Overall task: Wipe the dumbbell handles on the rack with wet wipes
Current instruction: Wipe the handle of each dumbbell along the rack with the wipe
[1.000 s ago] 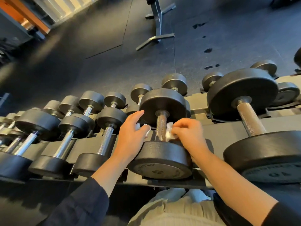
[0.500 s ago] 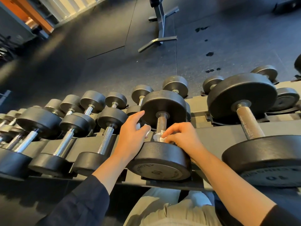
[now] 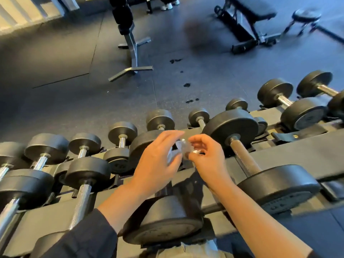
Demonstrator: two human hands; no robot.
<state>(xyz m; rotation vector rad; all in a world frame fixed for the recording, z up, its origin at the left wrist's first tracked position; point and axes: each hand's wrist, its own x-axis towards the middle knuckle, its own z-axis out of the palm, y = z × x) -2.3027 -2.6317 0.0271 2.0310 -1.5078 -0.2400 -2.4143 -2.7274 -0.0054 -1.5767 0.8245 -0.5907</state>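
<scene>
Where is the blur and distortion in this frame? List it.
Head view: left hand, right hand and the wet wipe between them are motion-smeared; a dark blurred patch floats on the floor; wide-angle bending tilts the rack.

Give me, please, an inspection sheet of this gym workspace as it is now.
Surface: dark rack with rows of dumbbells.
Job's things: white wet wipe held between both hands, blurred; brown-handled dumbbell beside the right hand.
Clutter: dark spots on the floor.
Grippers: left hand and right hand raised above the rack, fingers pinching the wipe.
Cables: nothing seen.
Surroundings: weight bench and a metal stand on the rubber floor.
</scene>
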